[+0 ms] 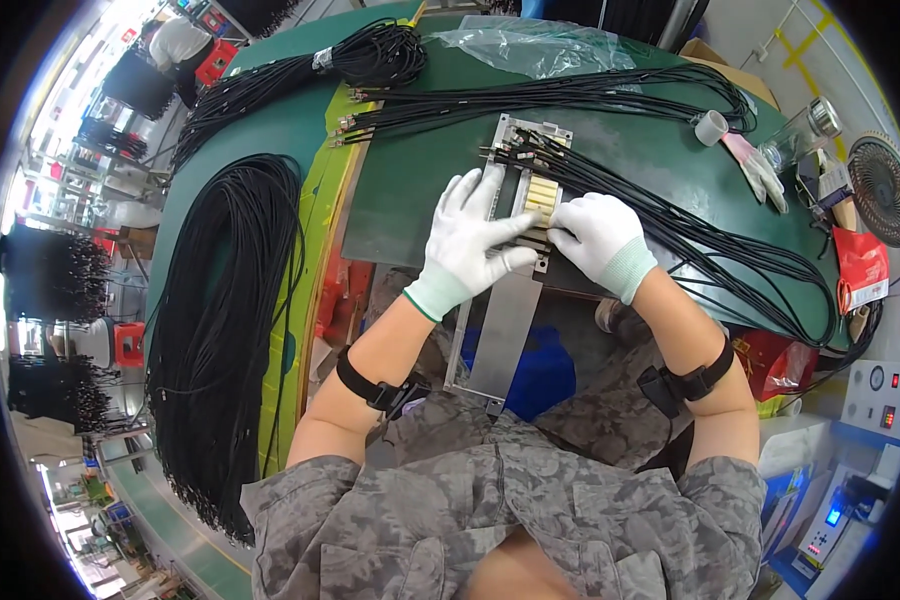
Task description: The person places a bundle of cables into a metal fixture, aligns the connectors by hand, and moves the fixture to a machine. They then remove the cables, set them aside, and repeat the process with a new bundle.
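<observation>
Both hands wear white gloves over a long metal fixture (508, 330) that sticks out past the table's near edge. Several brass-coloured strips (541, 194) lie side by side in its middle. My left hand (467, 240) rests along the fixture's left side with fingers spread, and its thumb reaches over to the strips. On the right side, my right hand (596, 236) has its fingertips pinched close to the strips; what they hold, if anything, is hidden. Black cables (630, 185) with their ends at the fixture's upper part trail off to the right, passing just beyond my right hand.
A cable bundle (220, 330) hangs at the left by a yellow-edged strip. More cables (530, 96) and a clear plastic bag (540, 45) lie along the far side. A white tape roll (711, 128), a glove (755, 172), a glass jar (805, 130) and a fan (881, 188) stand right.
</observation>
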Available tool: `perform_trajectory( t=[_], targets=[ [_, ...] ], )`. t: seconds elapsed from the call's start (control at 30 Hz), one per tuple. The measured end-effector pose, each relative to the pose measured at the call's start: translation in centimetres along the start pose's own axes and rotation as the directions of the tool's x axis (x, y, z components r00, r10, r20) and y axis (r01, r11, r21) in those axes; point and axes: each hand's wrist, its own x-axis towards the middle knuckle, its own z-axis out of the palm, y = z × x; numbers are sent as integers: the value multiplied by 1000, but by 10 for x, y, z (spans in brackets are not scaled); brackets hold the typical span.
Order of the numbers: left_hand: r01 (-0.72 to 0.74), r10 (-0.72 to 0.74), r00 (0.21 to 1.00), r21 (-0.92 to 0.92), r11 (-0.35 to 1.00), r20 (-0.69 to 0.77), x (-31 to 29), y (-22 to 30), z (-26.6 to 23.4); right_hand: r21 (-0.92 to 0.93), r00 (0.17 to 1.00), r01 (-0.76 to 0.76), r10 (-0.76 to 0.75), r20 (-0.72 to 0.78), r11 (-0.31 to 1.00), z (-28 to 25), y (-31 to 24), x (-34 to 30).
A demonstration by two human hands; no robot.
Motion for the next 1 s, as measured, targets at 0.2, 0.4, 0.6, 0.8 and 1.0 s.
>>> perform_trajectory(
  t=[0.2, 0.4, 0.6, 0.8, 1.0],
  targets=[
    [-3, 1, 999, 38, 999, 36, -3, -2, 10, -190, 969, -107, 60, -240, 976, -13, 17, 15],
    [-33, 33, 999, 26, 999, 4, -4, -2, 11, -219, 979, -193, 173, -108, 956, -7, 40, 22],
    [307, -360, 912, -256, 917, -195, -5, -11, 16, 77, 974, -223, 226, -33, 972, -30, 41, 4],
    [314, -479, 848, -515, 797, -225, -7, -11, 17, 180, 996, -67, 77, -47, 981, -31, 34, 4],
    [133, -183, 979, -397, 908, -92, -3, -15, 7, 272, 995, 90, -73, -73, 958, -11, -10, 19]
  ],
)
